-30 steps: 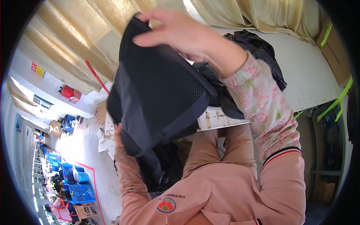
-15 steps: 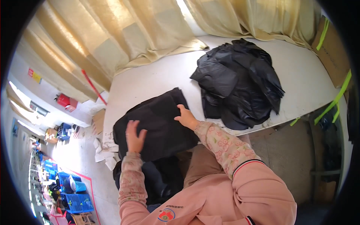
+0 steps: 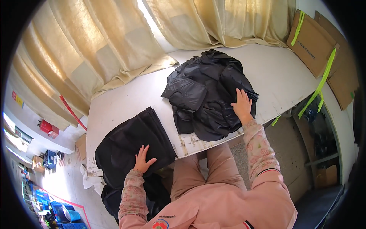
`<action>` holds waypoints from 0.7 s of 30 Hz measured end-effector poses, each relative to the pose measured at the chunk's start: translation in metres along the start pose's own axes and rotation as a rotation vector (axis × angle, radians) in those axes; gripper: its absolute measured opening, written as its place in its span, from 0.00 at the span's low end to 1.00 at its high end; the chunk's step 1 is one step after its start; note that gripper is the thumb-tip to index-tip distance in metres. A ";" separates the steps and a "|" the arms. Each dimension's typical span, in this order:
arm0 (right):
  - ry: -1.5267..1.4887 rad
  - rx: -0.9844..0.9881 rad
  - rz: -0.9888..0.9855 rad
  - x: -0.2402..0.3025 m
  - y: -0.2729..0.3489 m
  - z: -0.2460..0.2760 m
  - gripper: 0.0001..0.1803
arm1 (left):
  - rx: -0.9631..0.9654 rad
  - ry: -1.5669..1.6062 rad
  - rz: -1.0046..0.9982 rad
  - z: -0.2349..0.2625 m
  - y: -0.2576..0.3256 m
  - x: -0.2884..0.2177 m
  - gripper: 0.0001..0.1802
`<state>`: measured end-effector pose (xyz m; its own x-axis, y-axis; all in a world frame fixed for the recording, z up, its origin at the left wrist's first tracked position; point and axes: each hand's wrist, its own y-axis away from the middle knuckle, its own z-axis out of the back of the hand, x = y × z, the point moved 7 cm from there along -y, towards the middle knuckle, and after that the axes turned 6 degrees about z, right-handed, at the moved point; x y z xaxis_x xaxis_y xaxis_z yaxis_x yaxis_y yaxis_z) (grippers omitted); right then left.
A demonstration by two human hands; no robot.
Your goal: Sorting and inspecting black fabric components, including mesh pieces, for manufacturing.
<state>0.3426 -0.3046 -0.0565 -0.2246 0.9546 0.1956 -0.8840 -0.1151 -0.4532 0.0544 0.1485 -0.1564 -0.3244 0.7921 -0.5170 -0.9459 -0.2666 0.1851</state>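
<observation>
With fingers wide, our left hand (image 3: pixel 142 162) lies over the folded black fabric (image 3: pixel 127 143) at the near left corner of the table (image 3: pixel 282 78); our right hand (image 3: pixel 243 108), also spread, touches the glossy black heap (image 3: pixel 207 95) by the near edge; flat, light palms should limit creasing

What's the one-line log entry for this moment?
left hand: spread over flat black fabric | right hand: spread at right edge of crumpled black pile | white table: fabric left of pile

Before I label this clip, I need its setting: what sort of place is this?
Probably a workshop: black cloth on a large white table, cardboard at one end, blue crates beyond.
</observation>
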 end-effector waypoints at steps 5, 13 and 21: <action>-0.484 -0.013 -0.237 -0.048 0.002 -0.011 0.51 | -0.301 0.103 -0.215 0.035 0.003 -0.075 0.27; -0.813 -0.022 0.665 0.155 0.104 0.062 0.17 | 0.269 1.339 -0.035 -0.008 -0.009 -0.176 0.26; -0.976 -0.093 0.500 0.138 0.131 0.085 0.10 | 0.194 1.412 0.167 -0.033 -0.022 -0.141 0.26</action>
<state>0.1613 -0.2109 -0.0149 -0.8123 0.1739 0.5568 -0.5780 -0.3679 -0.7284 0.1206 0.0241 -0.1148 -0.2757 -0.4691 -0.8390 -0.9177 -0.1311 0.3749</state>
